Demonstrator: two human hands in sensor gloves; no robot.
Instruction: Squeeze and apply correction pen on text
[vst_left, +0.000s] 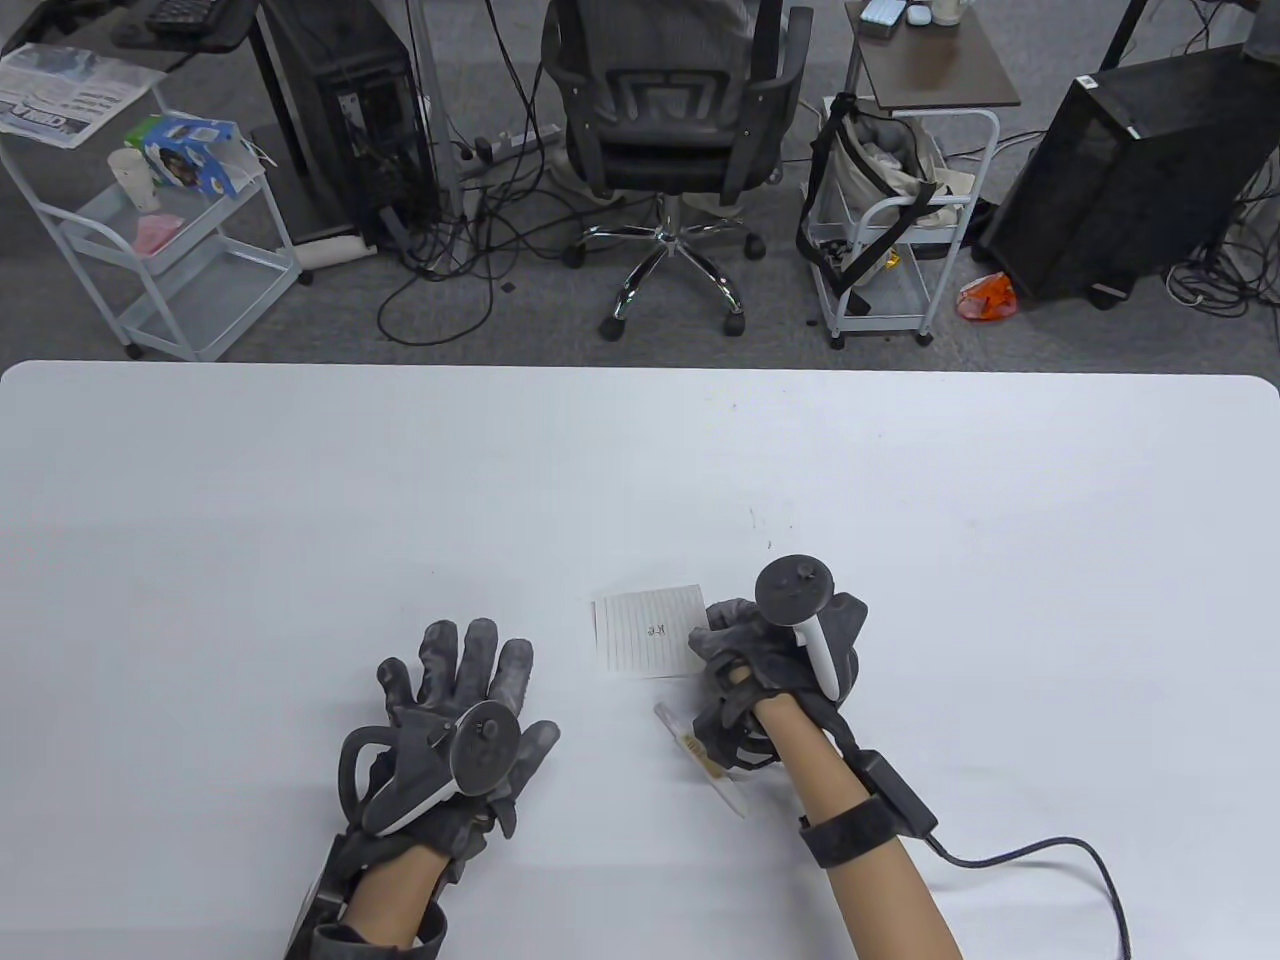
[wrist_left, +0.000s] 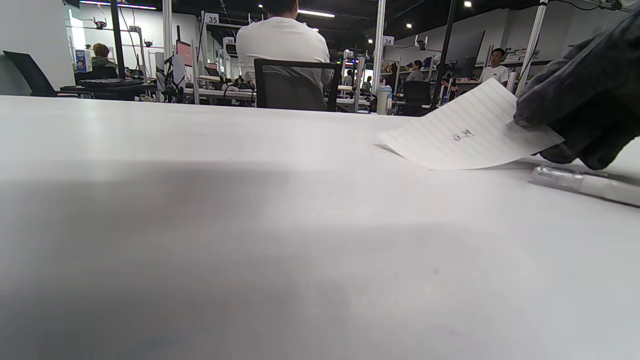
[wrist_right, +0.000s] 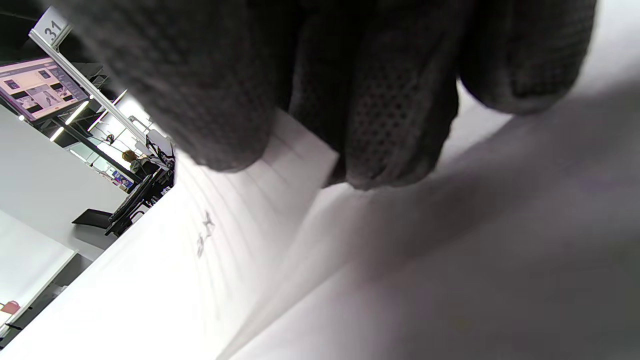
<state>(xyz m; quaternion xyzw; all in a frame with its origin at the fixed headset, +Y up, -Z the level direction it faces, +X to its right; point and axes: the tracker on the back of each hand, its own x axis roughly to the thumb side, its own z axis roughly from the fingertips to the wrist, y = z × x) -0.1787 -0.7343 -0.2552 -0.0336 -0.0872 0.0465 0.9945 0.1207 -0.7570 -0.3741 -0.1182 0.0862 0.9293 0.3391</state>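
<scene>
My right hand (vst_left: 765, 665) pinches the paper's (vst_left: 648, 636) right edge, lifting it to reposition the text, while the pen (vst_left: 700, 760) lies beside my wrist and my left hand (vst_left: 455, 725) rests spread on the worktop (vst_left: 300, 500).

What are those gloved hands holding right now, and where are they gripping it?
The right hand pinches the lined paper at its right edge, lifting that side off the table. The left hand lies flat, holding nothing. The pen lies on the table, unheld.
</scene>
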